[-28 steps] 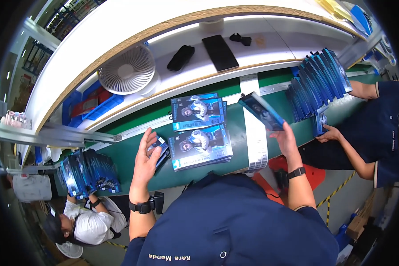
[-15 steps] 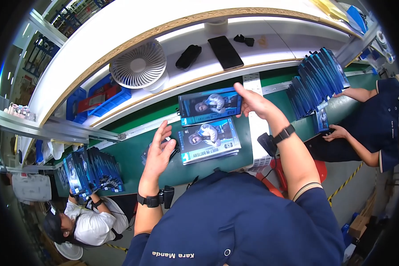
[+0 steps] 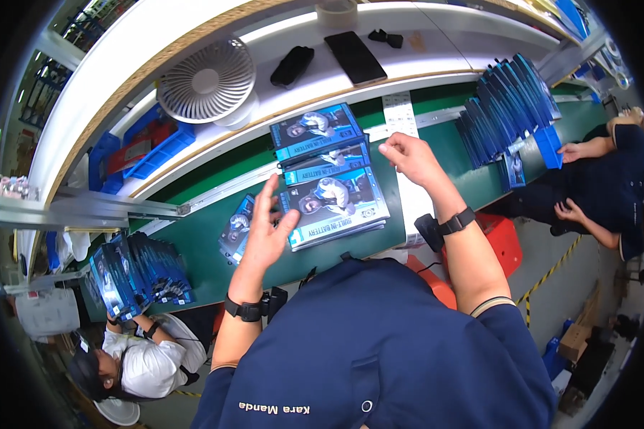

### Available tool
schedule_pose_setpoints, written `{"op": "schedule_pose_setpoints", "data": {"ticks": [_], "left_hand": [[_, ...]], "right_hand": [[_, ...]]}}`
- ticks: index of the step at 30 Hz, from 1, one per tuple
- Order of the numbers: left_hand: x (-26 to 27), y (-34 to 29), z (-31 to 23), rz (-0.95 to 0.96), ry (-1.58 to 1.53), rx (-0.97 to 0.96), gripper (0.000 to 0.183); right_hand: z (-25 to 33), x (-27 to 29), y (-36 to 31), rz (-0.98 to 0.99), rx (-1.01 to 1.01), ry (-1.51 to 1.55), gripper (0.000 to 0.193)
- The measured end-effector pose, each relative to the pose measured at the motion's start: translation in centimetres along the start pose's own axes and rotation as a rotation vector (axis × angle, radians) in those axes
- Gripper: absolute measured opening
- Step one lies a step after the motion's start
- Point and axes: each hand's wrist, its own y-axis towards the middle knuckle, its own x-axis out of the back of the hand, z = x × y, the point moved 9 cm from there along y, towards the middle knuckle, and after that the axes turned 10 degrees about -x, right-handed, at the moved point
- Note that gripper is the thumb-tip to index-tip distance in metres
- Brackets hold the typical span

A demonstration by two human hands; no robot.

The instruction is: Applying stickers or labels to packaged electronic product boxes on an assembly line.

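**Lot: blue boxes [image 3: 336, 204], piled by both hands**

1. L hand [image 3: 267, 234]: well open, fingers up, thumb apart; nothing seen in hold. Contact w/ front pile [image 3: 343, 191]: can't tell.
2. R hand [image 3: 415, 159]: half-curled; can't tell if fingertips meet; nothing seen in hold.
3. Front pile: flat, just R of L hand, nearer body than R hand.
4. Rear pile [image 3: 329, 170]: beyond front pile, L of R hand. Top box [image 3: 315, 131]: farthest out of these, apart from R hand.
5. Loose boxes [image 3: 235, 232]: just L of L hand, on green bench [image 3: 200, 232].
6. White strip [image 3: 411, 204]: below R hand.
7. R row [image 3: 508, 107]: boxes on edge, well R of R hand.
8. L row [image 3: 139, 268]: ditto, well L of L hand.
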Motion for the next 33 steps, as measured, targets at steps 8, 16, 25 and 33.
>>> {"op": "schedule_pose_setpoints", "data": {"ticks": [8, 16, 25, 33], "left_hand": [[3.8, 2.8, -3.6, -0.17, -0.005, -0.123, 0.05], [4.1, 2.9, -10.3, -0.254, 0.063, -0.393, 0.042], [-1.0, 0.3, -17.6, 0.21, -0.208, -0.626, 0.047], [-10.7, -0.1, -19.4, 0.935, -0.132, -0.589, 0.046]], "right_hand": [[-20.5, 4.0, -5.6, -0.052, -0.406, 0.17, 0.023], [-34.5, -3.7, -15.0, 0.017, -0.511, -0.123, 0.052], [-29.4, -9.9, -13.9, 0.144, -0.408, 0.722, 0.026], [-11.9, 2.3, -17.3, -0.241, -0.185, 0.949, 0.051]]}}
